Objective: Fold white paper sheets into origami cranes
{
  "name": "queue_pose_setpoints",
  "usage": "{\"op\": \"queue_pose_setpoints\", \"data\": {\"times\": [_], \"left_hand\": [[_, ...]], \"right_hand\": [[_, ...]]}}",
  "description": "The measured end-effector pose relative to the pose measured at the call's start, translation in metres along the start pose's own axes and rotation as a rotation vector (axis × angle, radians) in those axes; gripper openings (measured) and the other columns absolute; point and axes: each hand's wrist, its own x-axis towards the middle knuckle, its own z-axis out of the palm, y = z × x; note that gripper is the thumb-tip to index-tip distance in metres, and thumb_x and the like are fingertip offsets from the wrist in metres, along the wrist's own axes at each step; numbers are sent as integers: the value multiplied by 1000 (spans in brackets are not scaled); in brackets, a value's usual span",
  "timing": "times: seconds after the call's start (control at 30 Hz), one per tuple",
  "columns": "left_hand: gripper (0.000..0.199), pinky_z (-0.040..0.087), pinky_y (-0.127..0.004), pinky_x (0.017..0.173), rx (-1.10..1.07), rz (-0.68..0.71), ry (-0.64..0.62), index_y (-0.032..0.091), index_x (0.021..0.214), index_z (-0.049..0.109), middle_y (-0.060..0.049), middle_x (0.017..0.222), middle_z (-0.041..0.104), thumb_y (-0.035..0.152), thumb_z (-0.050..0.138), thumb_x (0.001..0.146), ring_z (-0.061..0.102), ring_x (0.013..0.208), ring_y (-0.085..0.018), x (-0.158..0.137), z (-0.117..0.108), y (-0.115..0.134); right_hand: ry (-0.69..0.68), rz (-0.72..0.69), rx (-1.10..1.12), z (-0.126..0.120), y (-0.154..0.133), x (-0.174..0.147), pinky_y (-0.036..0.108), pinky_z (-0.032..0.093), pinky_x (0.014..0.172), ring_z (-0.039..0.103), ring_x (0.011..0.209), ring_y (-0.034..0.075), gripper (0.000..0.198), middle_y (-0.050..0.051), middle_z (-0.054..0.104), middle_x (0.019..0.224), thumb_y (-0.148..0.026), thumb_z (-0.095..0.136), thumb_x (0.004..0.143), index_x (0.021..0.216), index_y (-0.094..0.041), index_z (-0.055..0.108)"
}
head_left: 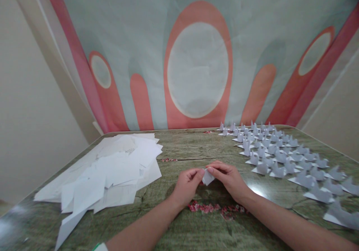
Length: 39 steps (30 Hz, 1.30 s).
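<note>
A small piece of folded white paper (208,178) is held between both hands above the middle of the table. My left hand (187,183) pinches its left edge between thumb and fingers. From the other side, my right hand (228,178) grips the upper right part, thumb on the near face. The paper looks layered and comes to a point at the bottom; its finer folds are too small to make out. Both hands are closed, and their fingertips partly cover the paper.
A loose pile of white paper sheets (120,174) spreads over the left side of the table (179,228). Rows of folded white paper figures (276,155) stand along the right. A patterned backdrop (157,49) hangs behind the table's far edge.
</note>
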Motion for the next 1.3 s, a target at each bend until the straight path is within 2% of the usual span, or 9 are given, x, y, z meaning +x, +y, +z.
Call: {"op": "queue_pose_setpoints", "data": {"times": [0.27, 0.37, 0.5, 0.63, 0.77, 0.93, 1.13, 1.3], "left_hand": [[36, 42, -24, 62, -49, -53, 1, 11, 77, 68, -3, 69, 64, 45, 56, 78, 53, 62, -14, 2, -2, -4], [39, 44, -25, 64, -123, -65, -2, 11, 77, 68, -4, 68, 64, 47, 54, 78, 55, 63, -14, 2, -1, -4], [42, 48, -28, 68, -241, -132, -25, 11, 90, 66, -5, 72, 66, 50, 54, 78, 60, 67, -16, 2, -1, -2], [36, 47, -25, 65, -222, -109, -72, 13, 98, 64, -5, 80, 67, 41, 61, 75, 61, 70, -15, 0, 1, 0], [26, 45, -22, 61, -170, -78, -87, 12, 92, 65, -4, 74, 67, 31, 62, 74, 60, 66, -14, -2, 4, -1], [23, 44, -22, 59, -183, -127, -61, 12, 88, 65, -4, 69, 67, 26, 63, 70, 60, 63, -14, -1, 5, -3], [19, 44, -23, 62, -174, -80, 7, 11, 78, 65, -3, 66, 66, 27, 66, 69, 59, 62, -13, -1, 7, -3], [26, 43, -21, 58, -170, -100, -25, 11, 79, 63, -3, 68, 65, 36, 65, 70, 58, 60, -12, -3, 7, 2]], "right_hand": [[-6, 52, 51, 2, -1, -1, 27, 40, 66, 53, 72, 16, 22, 2, 62, 79, -40, 62, 75, 78, -20, 71], [3, 127, 114, 2, 1, 0, 27, 39, 64, 53, 70, 16, 25, 2, 64, 76, -42, 64, 73, 78, -18, 70], [75, 214, 232, 1, 7, 2, 27, 40, 63, 52, 66, 15, 30, 2, 64, 73, -45, 67, 70, 81, -17, 68], [90, 239, 356, 1, 10, 3, 27, 41, 63, 53, 65, 15, 31, 2, 63, 73, -44, 69, 67, 82, -17, 66], [58, 265, 383, 5, 9, 0, 27, 42, 60, 53, 63, 15, 31, 2, 63, 72, -45, 69, 67, 81, -17, 66], [62, 257, 395, 8, 8, -1, 27, 42, 58, 53, 61, 14, 31, 1, 63, 70, -46, 69, 67, 80, -18, 66], [-5, 206, 358, 10, 3, -3, 25, 41, 58, 53, 59, 12, 29, 0, 61, 67, -43, 67, 71, 80, -16, 63], [-36, 206, 332, 11, -1, -5, 25, 41, 57, 52, 56, 12, 30, -1, 60, 65, -46, 64, 72, 77, -17, 62]]}}
